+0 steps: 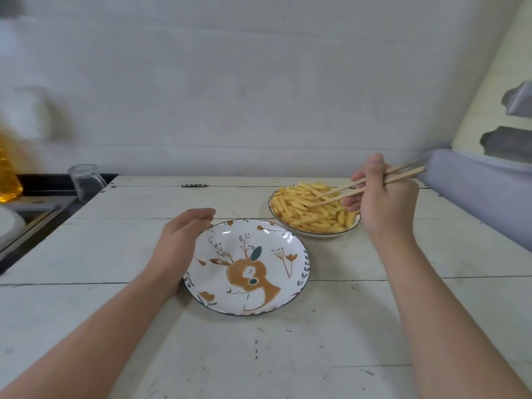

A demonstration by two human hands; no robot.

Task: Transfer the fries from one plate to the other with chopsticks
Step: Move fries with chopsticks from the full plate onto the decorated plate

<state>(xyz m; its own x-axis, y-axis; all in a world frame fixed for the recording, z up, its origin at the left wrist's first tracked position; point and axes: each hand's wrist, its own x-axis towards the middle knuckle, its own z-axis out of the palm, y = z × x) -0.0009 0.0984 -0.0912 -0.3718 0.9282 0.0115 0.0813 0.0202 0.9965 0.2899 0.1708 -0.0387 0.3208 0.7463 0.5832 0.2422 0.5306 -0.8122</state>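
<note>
A white plate [289, 243] painted with an orange deer sits in the middle of the table and holds no fries. My left hand [180, 240] rests against its left rim with relaxed fingers. Behind it to the right stands a second plate [316, 234] piled with yellow fries [299, 207]. My right hand [383, 203] hovers over that plate's right side and grips a pair of wooden chopsticks [359, 187]. Their tips point left and down into the heap of fries. No fry is clearly pinched between the tips.
The table [259, 355] is of worn white planks. A glass jar [85, 180] stands at its far left corner, beside a dark counter and a bottle of yellow oil [7, 180]. A grey-lilac cushion [478, 191] borders the right side. A white wall rises behind.
</note>
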